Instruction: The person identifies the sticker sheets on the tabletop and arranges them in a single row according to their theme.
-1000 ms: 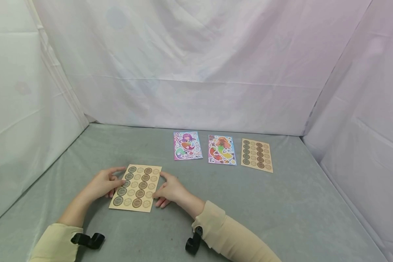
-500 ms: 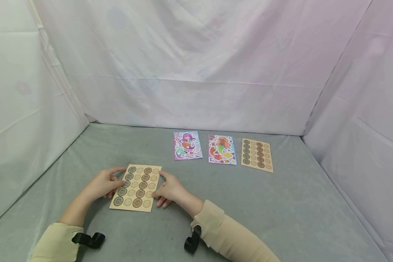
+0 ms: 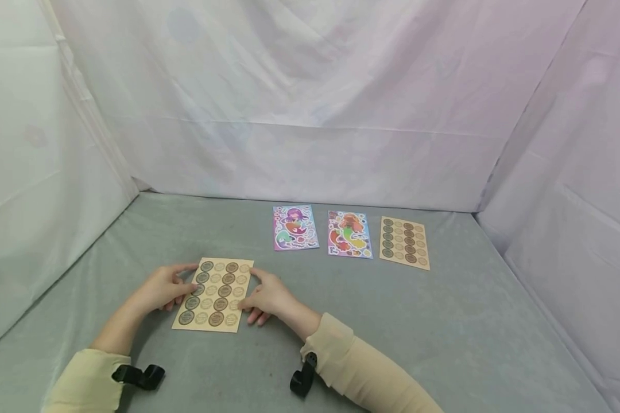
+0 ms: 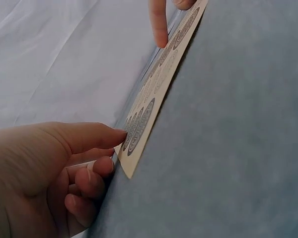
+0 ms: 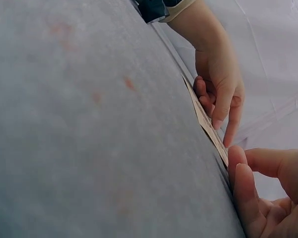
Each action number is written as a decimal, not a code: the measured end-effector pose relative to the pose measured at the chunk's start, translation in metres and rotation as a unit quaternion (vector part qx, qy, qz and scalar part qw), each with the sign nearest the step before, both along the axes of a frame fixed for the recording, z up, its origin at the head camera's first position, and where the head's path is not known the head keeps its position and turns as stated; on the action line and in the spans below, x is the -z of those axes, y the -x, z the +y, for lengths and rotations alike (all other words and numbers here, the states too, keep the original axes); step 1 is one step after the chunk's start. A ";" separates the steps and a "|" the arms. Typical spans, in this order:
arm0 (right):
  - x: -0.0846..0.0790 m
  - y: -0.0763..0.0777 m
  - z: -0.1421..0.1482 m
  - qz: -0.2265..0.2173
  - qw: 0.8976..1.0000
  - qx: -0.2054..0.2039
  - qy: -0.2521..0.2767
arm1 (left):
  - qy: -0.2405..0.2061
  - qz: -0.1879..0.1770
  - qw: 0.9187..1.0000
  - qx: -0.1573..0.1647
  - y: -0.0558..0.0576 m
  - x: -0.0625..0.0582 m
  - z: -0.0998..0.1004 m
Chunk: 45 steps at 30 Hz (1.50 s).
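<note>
Sticker sheets [image 3: 350, 234] beyond both hands [image 3: 270, 295]

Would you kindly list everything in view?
Front dotted sheet: one, tan, between the hands
Back dotted sheet: one, tan, back row, right
Left cartoon sheet: one, multicoloured, back row
Middle cartoon sheet: one, multicoloured, back row
Table: one, grey, under the sheets
Cloth walls: three, whitish, left, back, right
Clip-like devices: two, black, by the cuffs
Sleeves: two, beige, on forearms
Left hand: one, bare, at front sheet's left edge
Right hand: one, bare, at that sheet's right edge
</note>
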State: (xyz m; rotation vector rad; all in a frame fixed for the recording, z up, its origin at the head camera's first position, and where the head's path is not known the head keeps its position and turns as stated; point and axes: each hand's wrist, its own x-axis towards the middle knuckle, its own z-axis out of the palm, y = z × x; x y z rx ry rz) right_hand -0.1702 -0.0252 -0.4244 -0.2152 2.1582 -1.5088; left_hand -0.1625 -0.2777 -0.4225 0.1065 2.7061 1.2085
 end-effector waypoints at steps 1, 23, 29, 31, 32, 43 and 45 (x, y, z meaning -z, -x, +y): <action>-0.001 0.000 0.000 -0.002 1.000 0.000 -0.001 | 0.000 0.000 1.000 0.003 0.001 0.000 -0.001; -0.005 0.000 0.006 -0.018 0.999 -0.032 0.006 | 0.010 -0.041 0.999 0.025 0.000 -0.013 0.001; -0.006 -0.001 0.009 -0.011 0.999 -0.042 0.008 | 0.013 -0.047 0.998 0.029 -0.002 -0.017 0.003; -0.006 -0.001 0.009 -0.007 0.999 -0.046 0.010 | 0.014 -0.044 0.998 0.031 -0.002 -0.018 0.003; -0.006 -0.001 0.010 -0.004 0.999 -0.047 0.012 | 0.013 -0.040 0.999 0.034 -0.001 -0.019 0.004; -0.009 -0.003 0.023 0.034 0.997 -0.056 0.033 | 0.015 0.046 0.999 0.015 0.006 -0.023 0.007; -0.010 -0.003 0.026 0.041 0.997 -0.052 0.034 | 0.016 0.064 0.998 0.004 0.006 -0.025 0.009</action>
